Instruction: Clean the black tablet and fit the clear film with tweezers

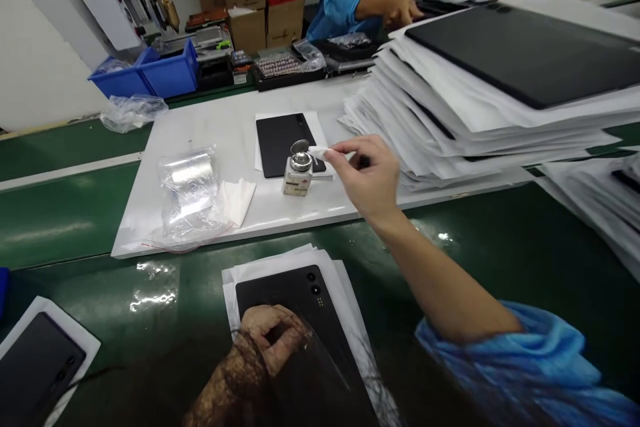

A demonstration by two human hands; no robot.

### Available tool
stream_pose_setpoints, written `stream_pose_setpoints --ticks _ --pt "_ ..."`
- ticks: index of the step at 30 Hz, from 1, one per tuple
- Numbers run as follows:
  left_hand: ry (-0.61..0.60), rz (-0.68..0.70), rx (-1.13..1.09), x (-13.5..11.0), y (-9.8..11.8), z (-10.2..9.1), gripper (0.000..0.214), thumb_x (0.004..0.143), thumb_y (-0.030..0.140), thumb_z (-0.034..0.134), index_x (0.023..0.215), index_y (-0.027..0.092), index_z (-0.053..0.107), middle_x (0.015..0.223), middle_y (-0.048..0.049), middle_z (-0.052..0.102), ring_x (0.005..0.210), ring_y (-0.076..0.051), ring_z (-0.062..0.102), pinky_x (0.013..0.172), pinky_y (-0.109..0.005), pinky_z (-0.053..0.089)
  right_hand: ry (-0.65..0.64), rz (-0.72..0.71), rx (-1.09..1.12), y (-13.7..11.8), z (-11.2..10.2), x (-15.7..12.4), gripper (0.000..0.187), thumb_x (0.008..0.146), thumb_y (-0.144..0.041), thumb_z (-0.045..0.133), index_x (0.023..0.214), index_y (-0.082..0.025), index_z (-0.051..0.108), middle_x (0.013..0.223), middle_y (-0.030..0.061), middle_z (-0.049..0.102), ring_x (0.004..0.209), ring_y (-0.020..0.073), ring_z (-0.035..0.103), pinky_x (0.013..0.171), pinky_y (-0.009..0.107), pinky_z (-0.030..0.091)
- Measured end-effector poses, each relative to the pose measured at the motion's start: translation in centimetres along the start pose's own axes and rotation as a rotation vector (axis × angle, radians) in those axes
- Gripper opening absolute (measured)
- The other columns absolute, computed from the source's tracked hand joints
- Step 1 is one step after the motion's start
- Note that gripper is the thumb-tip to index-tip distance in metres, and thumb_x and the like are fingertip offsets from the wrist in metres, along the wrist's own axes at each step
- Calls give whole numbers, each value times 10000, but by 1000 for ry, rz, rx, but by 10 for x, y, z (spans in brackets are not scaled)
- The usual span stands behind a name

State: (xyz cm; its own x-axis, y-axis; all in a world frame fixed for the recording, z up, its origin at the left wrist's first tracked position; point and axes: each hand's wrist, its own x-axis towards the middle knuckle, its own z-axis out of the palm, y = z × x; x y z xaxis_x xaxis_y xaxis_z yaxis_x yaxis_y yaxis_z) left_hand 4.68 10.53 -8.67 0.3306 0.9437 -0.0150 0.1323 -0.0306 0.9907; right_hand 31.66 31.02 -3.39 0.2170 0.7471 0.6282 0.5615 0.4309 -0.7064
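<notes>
I see a green bench (75, 213) with a white board (280, 207) at frame centre. Right hand (367, 177) pinches a white wipe (320, 152) over the small glass bottle (297, 173). Left hand (267, 340), fingers curled, rests on the black tablet (305, 300) at the bottom.

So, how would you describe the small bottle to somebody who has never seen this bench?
Find the white board lying on the green bench. Near its middle, in front of a dark tablet, stands the small bottle, just left of the right hand holding a white wipe. It alone is clear glass with a shiny metal cap.
</notes>
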Motion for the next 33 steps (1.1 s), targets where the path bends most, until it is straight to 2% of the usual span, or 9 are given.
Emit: stream_pose_setpoints --ticks 6,10,12,15,18,20,22,29,33 --pt "99 -79 -95 0 -8 -10 446 991 721 953 784 326 953 695 -89 930 566 -345 897 525 -410 720 -154 -97 -101 12 38 13 35 1097 -311 942 1097 -281 960 1123 59 823 796 198 730 720 356 661" --pt "144 -140 -136 -5 -9 -8 397 1028 648 985 858 289 972 754 -87 955 601 -322 918 596 -392 755 4 -46 40 5 0 -17 329 1192 -495 853 1405 -258 937 1232 98 826 714 179 658 667 379 668" --pt "178 -161 -157 -8 -11 -6 383 1045 624 985 887 275 971 796 -86 969 611 -308 919 609 -379 751 -5 63 230 -9 -29 -42 403 1274 -595 718 1372 -276 945 1152 104 861 738 218 727 641 389 675" --pt "212 -173 -183 -12 -15 -3 386 1069 611 976 913 258 966 848 -89 991 608 -284 916 606 -355 741 -242 272 513 -37 -69 -88 689 1318 -769 511 1094 -309 973 1030 131 931 839 296 881 704 438 773" --pt "223 -160 -185 -14 -19 -1 382 1054 599 997 904 249 967 845 -86 996 585 -273 907 589 -346 740 -520 531 740 -59 -88 -135 898 1292 -884 361 956 -313 967 837 119 915 532 269 791 406 385 638" --pt "231 -151 -177 -15 -19 -2 346 1055 568 1005 912 254 974 851 -75 1000 588 -264 909 607 -344 753 -589 687 861 -65 -91 -159 882 1255 -937 416 962 -320 974 795 108 915 394 261 709 267 368 491" --pt "240 -145 -167 -16 -18 -4 316 1059 541 1009 916 261 979 864 -66 1006 597 -256 913 628 -342 764 -535 748 880 -66 -91 -171 814 1224 -953 500 986 -335 974 859 113 948 425 285 758 271 372 514" --pt "301 -166 -149 -20 1 -1 249 1069 459 1026 929 259 972 880 -40 1007 623 -243 914 653 -341 768 -385 518 667 -67 -101 -178 581 1154 -773 844 803 -319 749 1046 80 931 616 265 842 583 417 795" --pt "318 -143 -164 -20 3 1 234 1074 441 1034 933 266 969 874 -26 1008 621 -219 911 655 -308 764 -354 260 368 -80 -91 -210 249 1279 -447 642 1272 -468 890 1143 84 964 802 355 934 725 518 869"
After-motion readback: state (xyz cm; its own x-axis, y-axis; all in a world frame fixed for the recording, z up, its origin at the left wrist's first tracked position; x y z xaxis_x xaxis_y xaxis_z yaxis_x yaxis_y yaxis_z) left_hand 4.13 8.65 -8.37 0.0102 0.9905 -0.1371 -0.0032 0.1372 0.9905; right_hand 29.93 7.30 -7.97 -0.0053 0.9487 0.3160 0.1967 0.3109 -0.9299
